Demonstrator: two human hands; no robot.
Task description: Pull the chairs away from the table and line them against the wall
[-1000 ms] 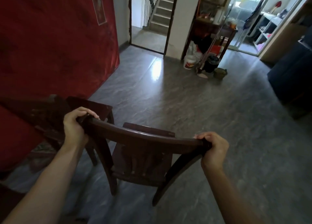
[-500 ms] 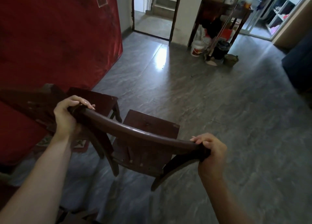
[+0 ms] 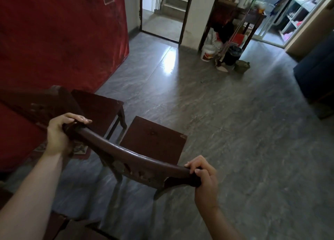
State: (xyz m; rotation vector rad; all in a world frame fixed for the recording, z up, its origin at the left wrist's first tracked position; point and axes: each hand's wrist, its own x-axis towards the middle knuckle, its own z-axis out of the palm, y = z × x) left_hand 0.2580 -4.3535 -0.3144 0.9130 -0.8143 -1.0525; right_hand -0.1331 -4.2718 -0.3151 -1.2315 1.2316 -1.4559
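While our left hand (image 3: 60,136) and right hand (image 3: 203,176) clench opposite ends of the top rail (image 3: 130,155) of the chair (image 3: 153,140), seat ahead of the fingers (image 3: 192,164), we set it squarely, aligned with the second chair (image 3: 97,105) just beyond the left fingers, along the red wall (image 3: 63,40).

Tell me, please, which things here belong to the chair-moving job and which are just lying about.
Job: held chair, gripped at its top rail by the left hand and right hand; second chair beside it.
Lying about: white bucket, black bin, dark side table, stairs.
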